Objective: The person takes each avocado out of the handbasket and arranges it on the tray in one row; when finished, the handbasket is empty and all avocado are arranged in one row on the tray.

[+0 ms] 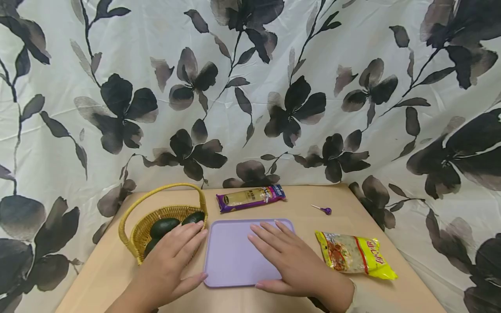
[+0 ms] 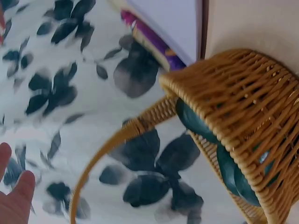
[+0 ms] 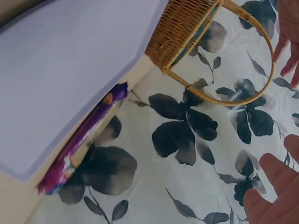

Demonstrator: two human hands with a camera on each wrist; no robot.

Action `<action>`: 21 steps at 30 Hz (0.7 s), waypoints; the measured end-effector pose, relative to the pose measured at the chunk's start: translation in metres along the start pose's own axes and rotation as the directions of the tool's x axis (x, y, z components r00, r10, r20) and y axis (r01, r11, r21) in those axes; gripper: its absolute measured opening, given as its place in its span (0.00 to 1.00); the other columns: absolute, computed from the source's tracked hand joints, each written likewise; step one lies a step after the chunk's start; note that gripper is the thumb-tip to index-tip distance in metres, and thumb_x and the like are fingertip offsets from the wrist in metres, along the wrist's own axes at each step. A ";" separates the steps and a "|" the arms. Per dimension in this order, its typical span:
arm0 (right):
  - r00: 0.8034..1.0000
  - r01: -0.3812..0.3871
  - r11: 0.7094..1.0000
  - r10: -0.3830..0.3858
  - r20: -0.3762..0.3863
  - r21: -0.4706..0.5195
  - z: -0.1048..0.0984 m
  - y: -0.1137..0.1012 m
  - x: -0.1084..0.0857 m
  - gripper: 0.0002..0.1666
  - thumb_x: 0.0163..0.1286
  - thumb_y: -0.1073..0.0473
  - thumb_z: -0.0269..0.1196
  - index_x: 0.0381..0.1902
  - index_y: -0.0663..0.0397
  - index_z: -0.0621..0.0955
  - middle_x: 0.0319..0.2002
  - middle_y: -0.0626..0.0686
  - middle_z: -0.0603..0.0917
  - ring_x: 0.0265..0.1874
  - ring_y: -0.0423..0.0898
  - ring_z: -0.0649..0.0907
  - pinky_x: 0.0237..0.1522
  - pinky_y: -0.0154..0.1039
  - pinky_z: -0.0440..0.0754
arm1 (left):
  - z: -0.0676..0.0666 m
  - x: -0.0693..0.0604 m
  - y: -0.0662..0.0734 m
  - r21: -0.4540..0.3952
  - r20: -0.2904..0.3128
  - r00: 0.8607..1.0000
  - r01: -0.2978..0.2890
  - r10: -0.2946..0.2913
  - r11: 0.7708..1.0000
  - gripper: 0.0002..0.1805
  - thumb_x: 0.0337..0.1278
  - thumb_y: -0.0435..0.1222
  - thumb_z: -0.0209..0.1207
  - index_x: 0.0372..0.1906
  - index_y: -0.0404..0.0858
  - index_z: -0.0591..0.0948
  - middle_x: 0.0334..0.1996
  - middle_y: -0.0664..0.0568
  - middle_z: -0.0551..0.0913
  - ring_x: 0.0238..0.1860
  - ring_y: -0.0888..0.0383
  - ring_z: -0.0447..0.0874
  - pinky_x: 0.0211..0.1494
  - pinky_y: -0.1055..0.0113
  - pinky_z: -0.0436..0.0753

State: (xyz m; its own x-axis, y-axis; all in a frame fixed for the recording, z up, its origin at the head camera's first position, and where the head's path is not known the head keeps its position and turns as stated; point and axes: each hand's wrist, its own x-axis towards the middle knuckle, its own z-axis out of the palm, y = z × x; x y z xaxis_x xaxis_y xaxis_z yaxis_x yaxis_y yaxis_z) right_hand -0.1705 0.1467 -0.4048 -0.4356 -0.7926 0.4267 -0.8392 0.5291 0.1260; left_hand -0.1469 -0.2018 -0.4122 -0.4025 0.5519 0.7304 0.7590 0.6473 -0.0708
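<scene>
My left hand (image 1: pixel 172 256), its fingers extended, is in front of the yellow wicker basket (image 1: pixel 138 237), hiding part of its front right side. Dark green oval fruits (image 1: pixel 164 227), which look like avocados, lie in the basket; the left wrist view also shows them behind the woven wall (image 2: pixel 243 98). Over the right part of a flat lilac tray (image 1: pixel 231 256) is my right hand (image 1: pixel 291 263), fingers spread and thumb out. Neither hand holds anything. Both appear raised above the table in the wrist views.
Behind the tray lies a long purple and gold packet (image 1: pixel 250 198). A small purple-headed item with a thin stick (image 1: pixel 325 211) is at the back right. A yellow printed bag (image 1: pixel 352 254) lies right of the tray. Flower-patterned cloth (image 1: pixel 242 108) hangs behind the table.
</scene>
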 end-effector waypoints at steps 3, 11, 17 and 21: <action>1.000 -0.017 0.998 0.018 -0.018 0.053 0.005 -0.003 0.006 0.58 0.68 0.23 0.56 0.83 0.45 0.52 0.83 0.45 0.53 0.80 0.48 0.60 0.80 0.60 0.65 | -0.005 -0.001 -0.005 -0.024 -0.088 0.995 0.035 -0.037 0.999 0.43 0.67 0.63 0.56 0.70 0.31 0.73 0.69 0.40 0.75 0.68 0.45 0.72 0.86 0.67 0.58; 0.993 0.062 0.983 -0.043 -0.111 0.170 0.020 -0.008 0.020 0.57 0.69 0.29 0.61 0.81 0.56 0.57 0.79 0.52 0.62 0.77 0.48 0.66 0.77 0.50 0.73 | -0.017 -0.008 -0.019 -0.012 -0.249 0.959 0.139 -0.138 0.990 0.47 0.66 0.63 0.57 0.66 0.23 0.73 0.60 0.31 0.77 0.67 0.47 0.71 0.83 0.71 0.61; 0.990 0.092 0.967 -0.062 -0.130 0.238 0.034 -0.011 0.029 0.56 0.70 0.31 0.62 0.81 0.57 0.57 0.79 0.53 0.64 0.76 0.46 0.68 0.77 0.46 0.74 | -0.025 -0.016 -0.025 0.024 -0.331 0.924 0.213 -0.194 0.977 0.49 0.64 0.65 0.57 0.65 0.22 0.73 0.58 0.29 0.77 0.65 0.45 0.71 0.83 0.74 0.61; 0.992 0.094 0.937 -0.060 -0.109 0.337 0.042 -0.013 0.036 0.55 0.70 0.34 0.63 0.81 0.56 0.56 0.79 0.51 0.62 0.77 0.45 0.67 0.77 0.44 0.73 | -0.030 -0.019 -0.027 0.063 -0.411 0.895 0.215 -0.171 0.974 0.47 0.64 0.64 0.58 0.61 0.21 0.75 0.54 0.28 0.79 0.59 0.40 0.73 0.82 0.72 0.63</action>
State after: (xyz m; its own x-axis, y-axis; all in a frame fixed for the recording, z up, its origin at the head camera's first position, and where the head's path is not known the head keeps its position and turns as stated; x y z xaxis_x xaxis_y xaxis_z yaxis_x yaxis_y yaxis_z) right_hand -0.1884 0.0985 -0.4287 -0.3464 -0.7854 0.5131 -0.9367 0.3193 -0.1437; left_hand -0.1444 -0.2455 -0.4043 -0.2799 0.1674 0.9453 0.6205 0.7829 0.0451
